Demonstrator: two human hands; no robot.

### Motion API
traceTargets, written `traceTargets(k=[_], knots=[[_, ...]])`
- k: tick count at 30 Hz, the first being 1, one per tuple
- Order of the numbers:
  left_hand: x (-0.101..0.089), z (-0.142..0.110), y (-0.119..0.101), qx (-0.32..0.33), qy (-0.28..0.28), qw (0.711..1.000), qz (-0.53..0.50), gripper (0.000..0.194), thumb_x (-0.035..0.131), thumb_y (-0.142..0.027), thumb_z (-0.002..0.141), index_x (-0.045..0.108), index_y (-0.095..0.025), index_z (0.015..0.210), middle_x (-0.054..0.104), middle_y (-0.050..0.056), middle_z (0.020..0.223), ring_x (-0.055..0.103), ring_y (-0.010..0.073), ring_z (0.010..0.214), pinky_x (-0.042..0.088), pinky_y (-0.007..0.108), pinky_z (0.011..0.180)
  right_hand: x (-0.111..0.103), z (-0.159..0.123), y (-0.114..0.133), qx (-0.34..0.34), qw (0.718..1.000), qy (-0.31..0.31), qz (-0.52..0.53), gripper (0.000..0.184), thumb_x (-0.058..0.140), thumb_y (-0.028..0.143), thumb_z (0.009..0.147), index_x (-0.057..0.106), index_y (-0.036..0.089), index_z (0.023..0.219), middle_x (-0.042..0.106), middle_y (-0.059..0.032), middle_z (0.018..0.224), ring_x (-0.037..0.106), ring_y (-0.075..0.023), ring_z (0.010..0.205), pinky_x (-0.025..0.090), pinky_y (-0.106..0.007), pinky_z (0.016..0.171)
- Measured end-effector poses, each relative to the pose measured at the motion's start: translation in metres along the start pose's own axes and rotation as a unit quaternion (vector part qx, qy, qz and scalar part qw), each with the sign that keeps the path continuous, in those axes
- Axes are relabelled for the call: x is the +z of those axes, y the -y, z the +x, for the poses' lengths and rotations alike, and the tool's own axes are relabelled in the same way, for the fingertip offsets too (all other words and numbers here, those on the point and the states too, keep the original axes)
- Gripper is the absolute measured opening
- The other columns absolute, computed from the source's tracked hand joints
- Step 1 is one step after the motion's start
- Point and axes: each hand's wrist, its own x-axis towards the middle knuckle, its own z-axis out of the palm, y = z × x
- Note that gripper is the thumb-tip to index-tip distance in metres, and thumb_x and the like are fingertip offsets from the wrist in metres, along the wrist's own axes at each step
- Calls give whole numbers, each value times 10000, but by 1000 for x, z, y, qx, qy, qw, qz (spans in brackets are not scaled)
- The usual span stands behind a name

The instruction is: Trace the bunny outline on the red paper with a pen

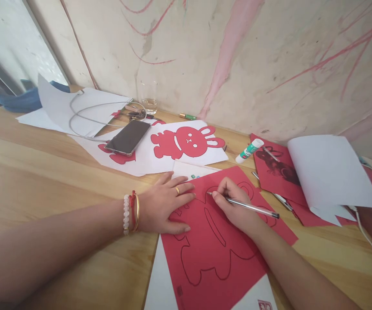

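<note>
A sheet of red paper (205, 262) lies in front of me over white paper (156, 284), with a rabbit outline drawn on it in dark ink. My left hand (166, 202) rests flat on its left edge, fingers spread. In my right hand (236, 206) a clear pen (253, 207) is pinched, its tip at the outline near the top of the sheet. Part of the drawing is hidden under both hands. Beyond them, a red cut-out rabbit (186, 141) lies on white paper.
A phone (128, 137) with a cable lies at the left, near stacked white sheets (98, 107). A glass (149, 103) stands by the wall. Right of the rabbit is a glue stick (249, 150). Further right are red sheets (276, 170) and a curled white sheet (331, 172).
</note>
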Motion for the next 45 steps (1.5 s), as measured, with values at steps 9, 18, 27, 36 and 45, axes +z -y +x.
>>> traceTargets(k=[9,18,27,36,45], knots=[[-1,1,0,2,-1,1000,-1,648,545,-582,828,520,-140,1300,467,158,1413,334,369,1342,183,607,1099,0,-3,4,-2,1000,7,-14,229,514,296,868,354,229,719,361,68,625,355,-113,562,295,-236,528],[0,1,0,-1,3,1000,0,655,561,-576,818,520,-140,1304,462,156,1418,326,368,1349,179,620,1101,-1,-3,2,0,1000,16,-17,235,516,295,865,348,230,713,347,71,614,345,-113,555,288,-237,520],[-2,1,-1,-1,4,1000,-1,655,571,-567,814,523,-131,1300,473,158,1408,339,374,1341,197,621,1095,-3,-3,5,0,1000,27,-7,238,520,292,861,353,229,704,354,69,620,335,-112,556,286,-236,517],[-1,1,0,0,1,1000,0,661,562,-578,819,515,-138,1310,467,156,1412,331,367,1344,187,613,1100,-3,-3,2,-2,999,44,21,230,516,275,860,352,231,704,341,73,617,325,-111,558,294,-232,522],[-1,1,1,3,-4,1000,-7,653,557,-581,823,516,-143,1305,470,162,1406,329,372,1345,184,614,1100,-6,-4,3,-13,998,62,27,228,507,265,860,344,232,704,348,73,614,316,-109,549,311,-241,528]])
